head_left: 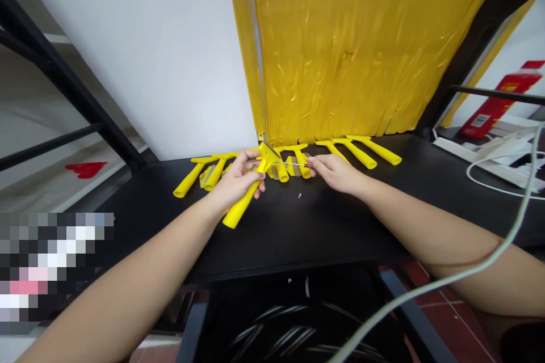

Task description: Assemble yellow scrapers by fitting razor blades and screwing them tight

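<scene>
My left hand is wrapped round a yellow scraper with a round hollow handle and a flat, wide head. The scraper is tilted above the black table, its handle end toward me. In my right hand is a thin screwdriver, held in a pinch with its metal shaft pointing left. The shaft's tip is at the neck of the scraper, below its head; whether it touches a screw is too small to tell. Behind my hands lie several more yellow scrapers in a row along the back of the table.
Yellow film and a white panel rise behind the table. At right are a red bottle and white trays. A pale cable crosses in front of my right arm. Black frame posts flank the table.
</scene>
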Demonstrator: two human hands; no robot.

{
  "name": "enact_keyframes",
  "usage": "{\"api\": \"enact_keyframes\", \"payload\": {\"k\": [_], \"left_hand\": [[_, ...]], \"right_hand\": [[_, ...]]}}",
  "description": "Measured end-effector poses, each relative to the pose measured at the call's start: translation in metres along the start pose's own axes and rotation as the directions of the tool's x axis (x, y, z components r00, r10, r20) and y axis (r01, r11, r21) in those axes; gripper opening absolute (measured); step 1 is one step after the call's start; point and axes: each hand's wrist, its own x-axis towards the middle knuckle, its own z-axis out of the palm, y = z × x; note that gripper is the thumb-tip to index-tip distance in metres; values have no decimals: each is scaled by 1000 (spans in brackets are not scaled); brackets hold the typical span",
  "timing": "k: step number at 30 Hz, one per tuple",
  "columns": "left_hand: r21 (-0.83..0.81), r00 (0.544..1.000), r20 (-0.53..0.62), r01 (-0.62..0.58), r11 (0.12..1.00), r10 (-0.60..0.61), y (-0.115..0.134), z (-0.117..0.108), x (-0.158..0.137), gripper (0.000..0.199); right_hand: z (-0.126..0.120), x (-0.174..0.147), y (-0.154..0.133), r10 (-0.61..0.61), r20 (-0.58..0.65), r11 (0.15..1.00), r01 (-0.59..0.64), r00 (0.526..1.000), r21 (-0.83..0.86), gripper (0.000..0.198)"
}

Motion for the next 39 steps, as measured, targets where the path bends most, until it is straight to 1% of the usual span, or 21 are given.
{"api": "enact_keyframes", "payload": {"k": [3,4,7,11,12,13,15,16,18,20,22,24,25,26,27,29,31,33,34,36,39], "left_hand": [[-4,1000,-1,-9,1000,9,-1,-1,1,50],[-5,1000,-9,-13,1000,13,-1,-1,1,50],[-6,999,-31,-27,1000,26,-1,-1,1,49],[-6,999,-23,-37,999,37,0,0,1,50],[-7,999,-19,-40,999,40,1,1,0,50],[-9,999,-16,-42,999,42,1,2,0,50],[-15,999,-20,-50,999,50,1,2,1,50],[-18,998,-25,-54,998,54,1,2,1,51],[-22,997,-43,-67,998,66,0,1,2,51],[-14,995,-59,-80,997,79,-1,1,4,50],[10,994,-68,-90,996,91,-2,2,6,50],[36,992,-73,-101,994,104,0,5,8,49],[51,991,-73,-106,993,110,2,6,10,49],[64,991,-70,-107,992,112,5,8,11,48],[75,993,-61,-99,992,104,8,9,13,47],[91,998,-32,-56,994,59,16,11,17,45],[103,1000,-12,3,995,-1,25,13,23,43],[114,999,-32,31,993,-27,31,15,30,40],[114,998,-57,29,993,-22,33,16,33,40],[92,995,-101,4,996,5,31,18,39,40],[29,990,-129,-48,998,52,20,19,40,42]], "right_hand": [[1,-3,-2,-48,0,996,47,999,81,24],[2,-4,-3,-55,-4,995,55,998,89,22],[2,-4,-4,-20,-39,999,21,999,32,22],[1,1,-2,8,-51,999,-10,999,-37,43],[1,2,-1,2,-53,1000,-4,999,-31,44],[1,1,-2,-6,-57,1000,6,998,-13,41],[2,-1,-3,-34,-68,998,36,997,42,26],[2,-2,-4,-51,-65,996,55,997,66,22],[4,-3,-6,-68,-63,994,73,996,76,21],[4,-1,-7,-48,-98,998,52,994,40,20],[4,4,-6,-8,-144,1000,8,990,-3,27],[2,9,-4,11,-138,999,-16,990,-32,39],[0,12,-3,14,-130,999,-19,991,-39,43],[-1,15,-3,7,-126,999,-12,992,-38,43],[-4,17,-4,-3,-127,1000,-1,992,-31,38],[-9,22,-7,-34,-129,999,30,991,-28,21],[-17,28,-13,-73,-112,996,66,991,-63,17],[-25,37,-20,-100,-93,986,87,991,-140,11],[-28,42,-22,-91,-97,981,73,991,-179,10],[-32,51,-24,-38,-164,972,-2,986,-237,12],[-28,55,-19,31,-239,968,-88,971,-234,21]]}}
